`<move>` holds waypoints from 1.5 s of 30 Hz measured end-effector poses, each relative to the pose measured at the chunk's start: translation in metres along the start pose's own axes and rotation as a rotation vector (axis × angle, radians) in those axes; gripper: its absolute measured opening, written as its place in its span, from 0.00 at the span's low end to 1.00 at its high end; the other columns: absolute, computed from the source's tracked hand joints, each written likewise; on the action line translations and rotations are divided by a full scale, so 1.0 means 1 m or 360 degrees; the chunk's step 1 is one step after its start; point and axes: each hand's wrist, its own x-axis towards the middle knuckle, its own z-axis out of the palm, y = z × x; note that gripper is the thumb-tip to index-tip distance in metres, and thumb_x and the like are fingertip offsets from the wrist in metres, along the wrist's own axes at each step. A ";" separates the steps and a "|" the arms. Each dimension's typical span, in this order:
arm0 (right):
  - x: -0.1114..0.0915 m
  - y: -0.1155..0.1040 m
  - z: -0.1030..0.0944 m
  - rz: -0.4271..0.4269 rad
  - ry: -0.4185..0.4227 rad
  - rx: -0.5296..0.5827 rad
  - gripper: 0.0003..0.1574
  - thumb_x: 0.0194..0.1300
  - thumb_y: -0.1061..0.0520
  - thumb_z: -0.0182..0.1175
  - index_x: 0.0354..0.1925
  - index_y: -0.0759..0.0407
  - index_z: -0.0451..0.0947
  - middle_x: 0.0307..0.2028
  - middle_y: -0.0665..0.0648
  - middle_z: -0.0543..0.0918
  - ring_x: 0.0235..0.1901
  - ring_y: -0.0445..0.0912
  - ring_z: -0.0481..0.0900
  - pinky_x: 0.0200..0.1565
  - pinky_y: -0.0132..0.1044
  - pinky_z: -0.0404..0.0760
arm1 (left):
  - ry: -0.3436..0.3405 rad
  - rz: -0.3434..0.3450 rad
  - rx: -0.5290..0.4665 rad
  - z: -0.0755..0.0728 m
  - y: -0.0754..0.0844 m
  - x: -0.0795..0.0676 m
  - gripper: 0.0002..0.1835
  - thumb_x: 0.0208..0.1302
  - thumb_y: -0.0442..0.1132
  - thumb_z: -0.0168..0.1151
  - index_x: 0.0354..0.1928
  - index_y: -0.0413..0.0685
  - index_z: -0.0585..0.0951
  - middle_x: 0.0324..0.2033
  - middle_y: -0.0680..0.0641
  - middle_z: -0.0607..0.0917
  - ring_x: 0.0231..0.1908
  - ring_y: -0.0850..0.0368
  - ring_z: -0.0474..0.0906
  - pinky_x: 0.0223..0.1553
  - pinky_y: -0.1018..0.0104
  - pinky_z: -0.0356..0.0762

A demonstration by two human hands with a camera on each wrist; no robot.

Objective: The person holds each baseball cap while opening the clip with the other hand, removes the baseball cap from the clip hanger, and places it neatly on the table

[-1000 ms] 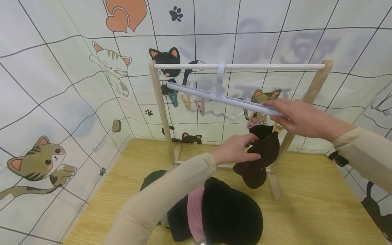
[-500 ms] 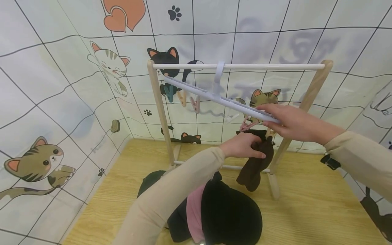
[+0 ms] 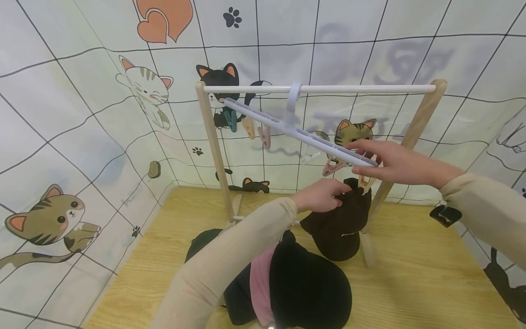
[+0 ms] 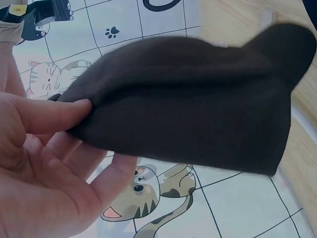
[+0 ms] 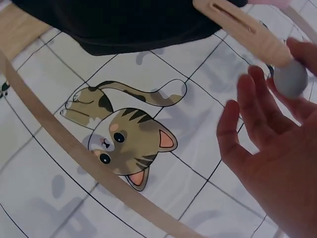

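My left hand (image 3: 320, 195) pinches the edge of a dark brown cap (image 3: 341, 228), thumb on one side and fingers behind. In the left wrist view the cap (image 4: 198, 109) stretches sideways from the thumb, creased along its length. At the right end of a pale lilac hanger (image 3: 283, 125), my right hand (image 3: 396, 162) grips the bar, fingers above and thumb below. A yellow-beige clothespin (image 3: 364, 183) under that end meets the cap's upper edge; the right wrist view shows this clothespin (image 5: 242, 27) at the dark fabric. The hanger tilts down to the right.
The hanger hooks over the white rod (image 3: 349, 89) of a wooden rack (image 3: 214, 151). More clothespins, one teal (image 3: 231, 121) and one pink (image 3: 265, 137), hang along it. Black headwear (image 3: 310, 288) and a pink piece (image 3: 262, 288) lie in front on the wooden table (image 3: 419, 283).
The brown cap has turned and spread out between my hands, its rounded part now facing me. The hanger's right end has dropped, and my right hand's fingers have shifted on it.
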 end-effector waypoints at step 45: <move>-0.013 0.028 0.015 0.0030 -0.0113 0.0652 0.15 0.73 0.61 0.52 0.56 0.62 0.71 0.46 0.58 0.78 0.43 0.47 0.74 0.44 0.35 0.73 | 0.0094 -0.0111 -0.0438 0.001 -0.011 -0.018 0.18 0.65 0.25 0.57 0.56 0.39 0.78 0.50 0.45 0.82 0.53 0.59 0.76 0.51 0.74 0.69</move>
